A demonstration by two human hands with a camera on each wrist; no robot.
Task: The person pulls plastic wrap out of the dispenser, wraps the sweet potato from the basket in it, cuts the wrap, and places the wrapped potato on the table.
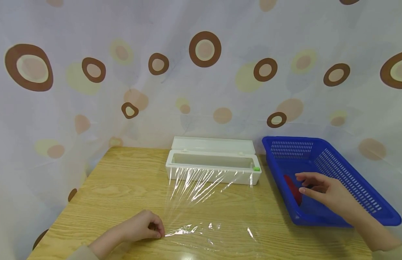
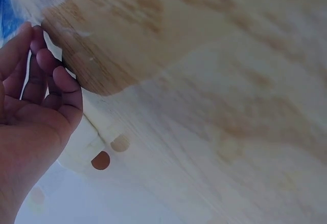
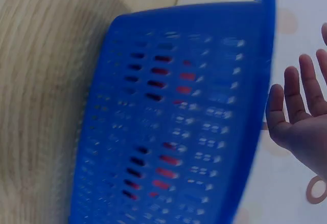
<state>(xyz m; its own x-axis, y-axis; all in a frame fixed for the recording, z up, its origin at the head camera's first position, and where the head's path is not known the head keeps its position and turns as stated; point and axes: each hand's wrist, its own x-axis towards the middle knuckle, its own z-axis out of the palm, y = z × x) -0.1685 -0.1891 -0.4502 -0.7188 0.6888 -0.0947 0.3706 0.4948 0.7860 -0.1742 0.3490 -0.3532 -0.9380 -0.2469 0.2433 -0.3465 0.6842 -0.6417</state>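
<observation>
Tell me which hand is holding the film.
The left hand: it pinches the film near its left corner. The right hand is over the basket and holds nothing.

The open top of the blue basket [image 1: 318, 217] gives the right grip [image 1: 327, 195] room from above, while its raised walls block a sideways path. Transparent film [image 1: 194, 191], stretched from the white box [image 1: 214, 159] to the left grip [image 1: 143, 225], bars the middle of the table [image 1: 122, 187], leaving room to its left and a narrow strip beside the basket.
</observation>
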